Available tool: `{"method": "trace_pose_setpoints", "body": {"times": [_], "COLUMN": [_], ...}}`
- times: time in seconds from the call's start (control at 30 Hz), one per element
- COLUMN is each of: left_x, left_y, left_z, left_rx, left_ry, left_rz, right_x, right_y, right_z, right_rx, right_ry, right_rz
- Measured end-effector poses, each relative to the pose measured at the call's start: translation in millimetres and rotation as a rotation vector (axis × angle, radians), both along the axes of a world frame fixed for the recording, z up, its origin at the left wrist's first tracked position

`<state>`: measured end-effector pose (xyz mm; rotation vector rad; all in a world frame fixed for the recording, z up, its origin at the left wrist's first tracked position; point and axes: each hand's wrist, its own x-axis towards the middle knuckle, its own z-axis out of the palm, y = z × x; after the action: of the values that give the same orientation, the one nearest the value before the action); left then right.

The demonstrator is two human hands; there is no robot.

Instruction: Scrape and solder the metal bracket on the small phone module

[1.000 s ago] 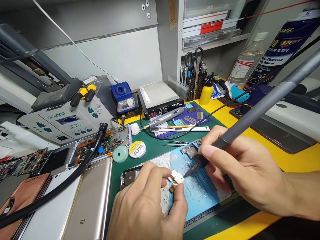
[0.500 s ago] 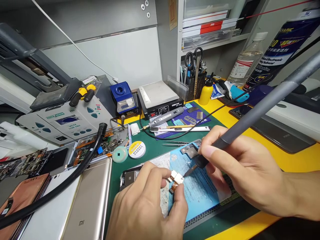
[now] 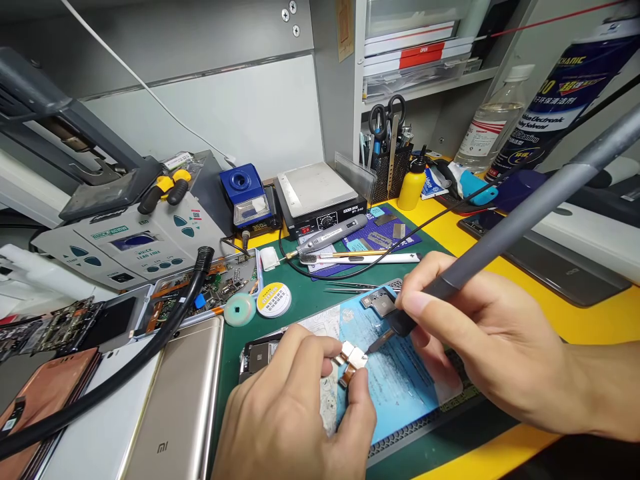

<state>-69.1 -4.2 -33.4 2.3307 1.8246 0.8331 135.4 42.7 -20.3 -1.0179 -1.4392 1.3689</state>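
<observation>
Between the thumb and fingers of my left hand [image 3: 300, 400] is a small silver phone part [image 3: 355, 357] with copper-brown flex cables. My right hand [image 3: 480, 327] is closed like a pen grip round a long dark grey pen-shaped tool [image 3: 505, 237]. Its narrow metal tip touches or nearly touches the part's right edge. Both hands are over a blue-and-white work pad [image 3: 400, 387]. A loose phone board piece [image 3: 383, 303] lies on the pad near the tool's black neck. Partly behind my left fingers is an opened phone [image 3: 257, 357].
Phones, including a gold one [image 3: 175, 407], and a black hose [image 3: 145, 373] fill the left. Behind stand a hot-air station [image 3: 145, 247], a blue soldering stand [image 3: 245, 193] and a heating plate [image 3: 320, 190]. Tweezers [image 3: 350, 288] lie beyond the pad; a yellow bottle [image 3: 413, 187] stands right.
Almost nothing differs. Both hands keep the same hold, with the tool tip at the same edge of the silver part; the view has shifted very slightly.
</observation>
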Motion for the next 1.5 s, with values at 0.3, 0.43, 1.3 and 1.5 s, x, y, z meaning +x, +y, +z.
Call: {"method": "trace_pose_setpoints", "body": {"times": [0.3,0.43,1.3,1.5], "left_x": [0.0,-0.2,-0.5,-5.4], "left_y": [0.5,0.7,0.4,5.1], "left_z": [0.5,0.0,0.2,1.2], "left_rx": [0.016,0.006,-0.035,-0.021], "left_ry": [0.009,0.003,-0.103,-0.073], "left_rz": [-0.001,-0.005,-0.034,-0.113], "right_x": [-0.2,-0.4,-1.7,-4.5], "right_y": [0.6,1.1,6.9,8.1], "right_z": [-0.2,-0.1,3.6,6.9], "right_rx": [0.015,0.023,-0.105,-0.164], "right_ry": [0.005,0.002,0.006,-0.01], "right_rz": [-0.004,0.005,-0.043,-0.081]}}
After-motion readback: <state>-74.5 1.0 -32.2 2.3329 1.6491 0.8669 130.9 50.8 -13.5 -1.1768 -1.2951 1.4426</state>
